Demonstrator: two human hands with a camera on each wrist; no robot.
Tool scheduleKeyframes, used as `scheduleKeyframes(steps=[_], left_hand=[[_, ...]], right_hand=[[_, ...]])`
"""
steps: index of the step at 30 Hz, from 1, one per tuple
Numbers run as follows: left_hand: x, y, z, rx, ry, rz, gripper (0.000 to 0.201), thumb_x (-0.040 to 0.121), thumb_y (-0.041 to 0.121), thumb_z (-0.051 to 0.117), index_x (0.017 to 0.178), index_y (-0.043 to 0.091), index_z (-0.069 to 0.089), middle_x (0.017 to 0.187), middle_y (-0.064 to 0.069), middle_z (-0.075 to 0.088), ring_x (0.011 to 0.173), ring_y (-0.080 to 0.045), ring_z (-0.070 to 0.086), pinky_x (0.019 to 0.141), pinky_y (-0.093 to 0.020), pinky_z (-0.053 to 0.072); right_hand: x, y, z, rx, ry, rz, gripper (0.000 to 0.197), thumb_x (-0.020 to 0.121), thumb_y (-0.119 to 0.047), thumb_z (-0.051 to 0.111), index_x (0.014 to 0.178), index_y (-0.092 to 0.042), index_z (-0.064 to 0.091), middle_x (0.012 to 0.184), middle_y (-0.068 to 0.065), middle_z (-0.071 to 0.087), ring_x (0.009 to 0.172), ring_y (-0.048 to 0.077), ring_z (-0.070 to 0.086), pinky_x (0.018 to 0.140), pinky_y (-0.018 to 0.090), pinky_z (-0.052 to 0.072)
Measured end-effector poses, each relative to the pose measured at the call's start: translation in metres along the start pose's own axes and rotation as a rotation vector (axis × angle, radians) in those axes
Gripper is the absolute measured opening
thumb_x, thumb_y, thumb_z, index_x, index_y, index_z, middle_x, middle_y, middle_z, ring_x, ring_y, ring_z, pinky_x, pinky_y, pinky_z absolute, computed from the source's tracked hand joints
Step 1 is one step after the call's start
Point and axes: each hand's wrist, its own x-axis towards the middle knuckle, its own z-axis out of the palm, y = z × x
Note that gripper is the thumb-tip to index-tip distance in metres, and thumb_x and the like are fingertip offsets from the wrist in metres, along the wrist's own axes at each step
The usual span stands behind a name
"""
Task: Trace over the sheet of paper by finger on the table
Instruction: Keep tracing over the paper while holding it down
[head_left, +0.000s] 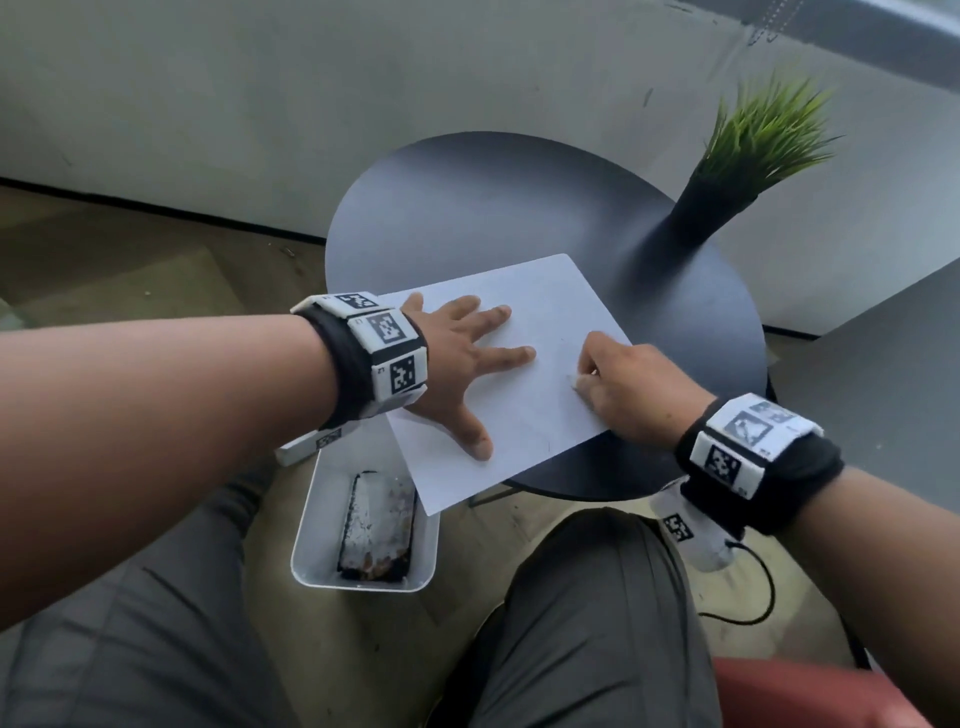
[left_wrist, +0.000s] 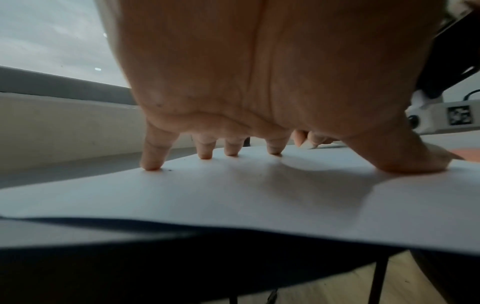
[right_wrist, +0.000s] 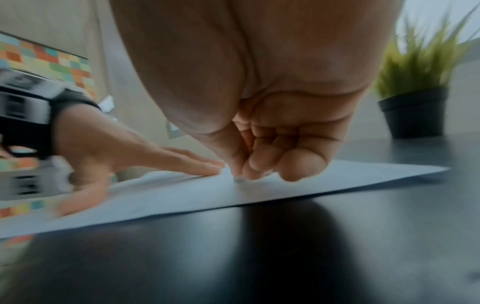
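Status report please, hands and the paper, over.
Left hand flat, fingers spread, pinning the sheet of paper. Right hand curled, one fingertip down on the sheet. Paper overhangs the table near edge. Potted plant well clear.

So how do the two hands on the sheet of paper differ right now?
The left hand lies flat with fingers spread, pressing the sheet of paper down; the right hand is curled, only a fingertip touching. The left sits toward the sheet's left side, the right near its right edge. Both rest on the same sheet, on the round table.
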Motion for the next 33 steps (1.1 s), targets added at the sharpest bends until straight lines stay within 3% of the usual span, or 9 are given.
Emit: scheduleKeyframes(steps=[4, 5, 8, 10, 14, 16, 21, 27, 33], left_hand=[[0.0, 0.003, 0.002, -0.006, 0.0, -0.016, 0.12, 0.062, 0.095, 0.056, 0.153, 0.055, -0.012, 0.167, 0.005, -0.023, 0.154, -0.027, -0.016, 0.117, -0.069, 0.007], [-0.001, 0.004, 0.002, -0.003, -0.004, -0.021, 0.12, 0.062, 0.095, 0.055, 0.153, 0.055, -0.013, 0.167, 0.004, -0.023, 0.154, -0.028, -0.016, 0.117, -0.07, 0.007], [-0.001, 0.008, 0.001, -0.008, -0.001, -0.034, 0.12, 0.063, 0.095, 0.053, 0.153, 0.053, -0.013, 0.167, 0.003, -0.022, 0.154, -0.03, -0.014, 0.115, -0.072, 0.011], [-0.001, 0.011, 0.001, -0.015, 0.003, -0.044, 0.12, 0.063, 0.096, 0.052, 0.154, 0.052, -0.012, 0.167, 0.003, -0.021, 0.154, -0.031, -0.014, 0.114, -0.073, 0.013], [-0.001, 0.014, 0.003, -0.013, 0.014, -0.064, 0.12, 0.061, 0.098, 0.049, 0.153, 0.053, -0.013, 0.167, 0.003, -0.022, 0.154, -0.031, -0.013, 0.113, -0.073, 0.015], [-0.003, 0.015, 0.005, -0.01, 0.024, -0.067, 0.12, 0.061, 0.099, 0.048, 0.153, 0.053, -0.013, 0.167, 0.003, -0.022, 0.154, -0.031, -0.013, 0.112, -0.073, 0.016], [-0.004, 0.02, 0.009, 0.0, 0.047, -0.081, 0.118, 0.061, 0.101, 0.043, 0.153, 0.052, -0.012, 0.168, 0.003, -0.018, 0.153, -0.032, -0.008, 0.11, -0.071, 0.02], [-0.014, -0.003, 0.0, 0.039, 0.133, 0.038, 0.109, 0.065, 0.093, 0.054, 0.156, 0.045, 0.017, 0.163, 0.007, 0.015, 0.143, -0.024, 0.02, 0.109, -0.049, 0.034], [-0.018, -0.025, 0.019, -0.042, 0.063, -0.042, 0.127, 0.058, 0.099, 0.05, 0.156, 0.045, -0.01, 0.167, 0.013, -0.019, 0.154, -0.023, -0.015, 0.119, -0.064, 0.007]], right_hand=[[-0.031, -0.033, 0.019, 0.002, -0.095, -0.386, 0.014, 0.097, -0.03, 0.048, 0.095, -0.017, 0.045, 0.086, 0.003, 0.059, 0.079, 0.026, 0.051, 0.071, 0.038, 0.044], [-0.03, -0.028, 0.016, -0.005, -0.115, -0.389, 0.011, 0.096, -0.029, 0.05, 0.095, -0.018, 0.047, 0.088, 0.003, 0.061, 0.08, 0.025, 0.052, 0.072, 0.037, 0.044], [-0.01, 0.0, -0.001, 0.022, -0.068, -0.065, 0.009, 0.093, -0.032, 0.052, 0.093, -0.024, 0.049, 0.09, 0.003, 0.06, 0.085, 0.026, 0.054, 0.076, 0.037, 0.048], [-0.006, 0.006, -0.002, -0.006, -0.004, 0.038, 0.011, 0.094, -0.034, 0.048, 0.093, -0.023, 0.046, 0.091, 0.004, 0.059, 0.086, 0.028, 0.054, 0.075, 0.039, 0.048], [-0.035, -0.039, 0.018, -0.047, -0.088, -0.31, 0.012, 0.097, -0.027, 0.044, 0.093, -0.016, 0.041, 0.086, 0.002, 0.055, 0.081, 0.027, 0.049, 0.068, 0.037, 0.041], [-0.037, -0.045, 0.017, -0.042, -0.133, -0.393, 0.009, 0.096, -0.026, 0.046, 0.093, -0.017, 0.045, 0.084, 0.001, 0.057, 0.078, 0.025, 0.049, 0.068, 0.037, 0.042], [0.013, 0.018, -0.011, 0.036, -0.019, 0.017, 0.009, 0.091, -0.033, 0.055, 0.091, -0.024, 0.053, 0.09, 0.001, 0.062, 0.087, 0.024, 0.057, 0.074, 0.034, 0.046], [0.031, 0.047, -0.015, 0.079, 0.042, 0.103, 0.014, 0.092, -0.039, 0.055, 0.086, -0.026, 0.052, 0.089, 0.0, 0.062, 0.082, 0.02, 0.058, 0.076, 0.037, 0.05], [0.036, 0.032, -0.015, 0.057, 0.076, 0.129, 0.013, 0.09, -0.035, 0.053, 0.086, -0.024, 0.052, 0.089, 0.002, 0.063, 0.081, 0.021, 0.058, 0.074, 0.037, 0.052]])
